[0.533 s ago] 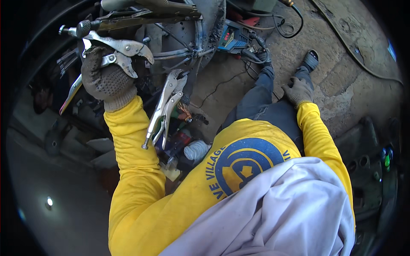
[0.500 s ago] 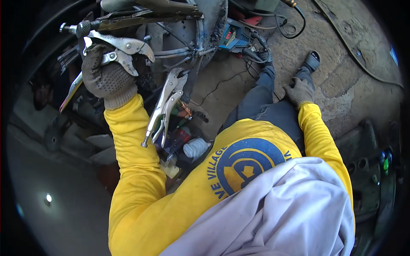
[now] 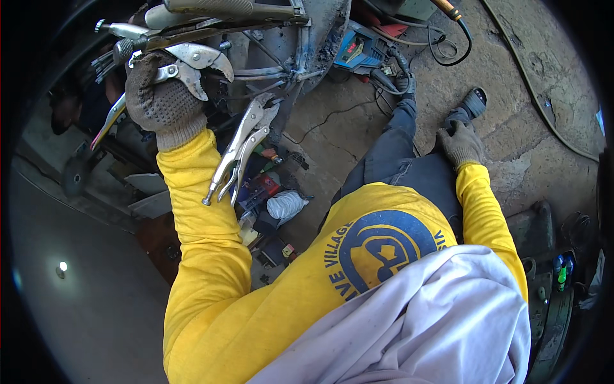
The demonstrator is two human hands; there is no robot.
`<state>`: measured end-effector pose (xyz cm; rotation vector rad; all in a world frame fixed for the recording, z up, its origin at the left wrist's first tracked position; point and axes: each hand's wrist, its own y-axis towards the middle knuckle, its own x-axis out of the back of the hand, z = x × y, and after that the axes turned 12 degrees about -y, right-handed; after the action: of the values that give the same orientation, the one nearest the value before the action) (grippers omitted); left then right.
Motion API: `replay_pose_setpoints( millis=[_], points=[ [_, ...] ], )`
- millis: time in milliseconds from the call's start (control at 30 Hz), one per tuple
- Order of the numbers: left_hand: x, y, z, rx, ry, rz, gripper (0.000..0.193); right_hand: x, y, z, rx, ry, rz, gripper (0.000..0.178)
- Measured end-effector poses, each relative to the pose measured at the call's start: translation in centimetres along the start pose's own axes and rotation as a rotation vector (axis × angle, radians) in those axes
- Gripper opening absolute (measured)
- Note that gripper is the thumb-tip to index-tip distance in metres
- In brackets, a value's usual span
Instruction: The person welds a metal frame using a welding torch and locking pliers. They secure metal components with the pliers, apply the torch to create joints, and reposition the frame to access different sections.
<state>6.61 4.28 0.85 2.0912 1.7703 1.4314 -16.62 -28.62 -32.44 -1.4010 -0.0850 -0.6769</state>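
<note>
In a knobbly grey-brown work glove, my left hand (image 3: 163,105) is closed around a pair of silver locking pliers (image 3: 203,59) at the upper left. Their toothed jaws are parted and stand beside a frame of welded metal rods (image 3: 297,54). A second pair of locking pliers (image 3: 242,146) hangs jaws-up by the frame, just right of my left forearm. More clamping pliers with dark, worn handles (image 3: 224,25) lie across the top, above my left hand. My gloved right hand (image 3: 462,144) rests on my right leg near the knee, fingers loosely stretched, holding nothing.
A blue machine with a small display (image 3: 359,50) stands beyond my left foot. An orange-handled tool on a cable (image 3: 446,8) hangs at the top right. A long hose (image 3: 540,89) crosses the concrete floor. Clutter with a white wrapped roll (image 3: 286,206) lies below the hanging pliers.
The whole view has shifted slightly, so the pliers and frame sit a little higher. Both hands keep their places and grips.
</note>
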Motion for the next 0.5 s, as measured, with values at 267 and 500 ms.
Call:
replay_pose_setpoints(
  millis=[267, 500],
  points=[
    [0.6, -0.3, 0.4, 0.071, 0.022, -0.119, 0.021, 0.3, 0.8, -1.1, -0.001, 0.013, 0.004, 0.066],
    [0.2, -0.2, -1.7, 0.314, -0.088, -0.111, 0.028, 0.9, 1.6, -1.3, 0.004, -0.008, 0.032, 0.064]
  ],
)
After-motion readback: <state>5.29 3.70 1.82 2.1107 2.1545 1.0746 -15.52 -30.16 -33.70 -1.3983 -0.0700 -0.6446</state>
